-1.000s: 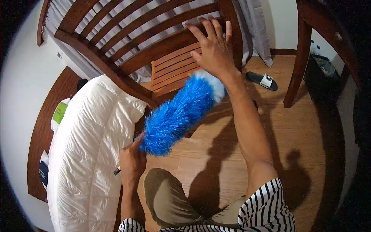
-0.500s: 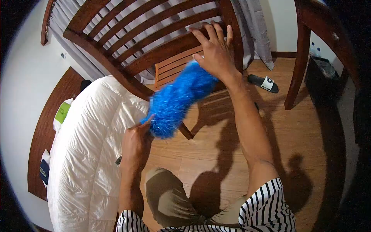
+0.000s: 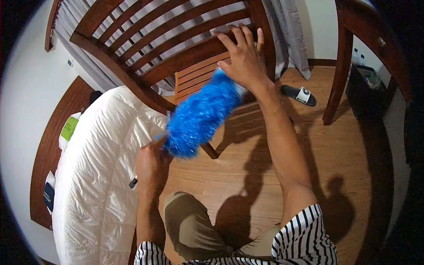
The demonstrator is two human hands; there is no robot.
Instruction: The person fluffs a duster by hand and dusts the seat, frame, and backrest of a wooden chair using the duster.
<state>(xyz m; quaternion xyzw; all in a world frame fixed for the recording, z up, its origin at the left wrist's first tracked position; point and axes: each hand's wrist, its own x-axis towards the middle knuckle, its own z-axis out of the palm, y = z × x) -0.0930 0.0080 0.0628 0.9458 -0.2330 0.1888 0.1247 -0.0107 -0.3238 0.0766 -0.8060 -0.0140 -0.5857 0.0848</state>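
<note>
A fluffy blue duster (image 3: 201, 119) slants up to the right, in front of a dark wooden chair (image 3: 185, 59). Its lower end meets my left hand (image 3: 152, 163), whose fingers are closed around the handle; most of the handle is hidden. My right hand (image 3: 245, 62) grips the lower rail of the chair's slatted back, fingers hooked over it and slightly apart. The duster's upper end lies just below my right thumb, close to the slatted seat (image 3: 194, 81). Whether the duster touches the chair, I cannot tell.
A bed with a white duvet (image 3: 99, 190) is on the left, a small dark object (image 3: 133, 183) on it. A slide sandal (image 3: 299, 95) lies on the wooden floor (image 3: 247, 172). At right stand a wooden table (image 3: 338, 84) and a black bin (image 3: 364, 99); grey curtains (image 3: 291, 37) hang behind.
The duster has shifted slightly down and left along with my left hand, and its fibres look less blurred. My right hand stays on the chair rail. The view has moved a little.
</note>
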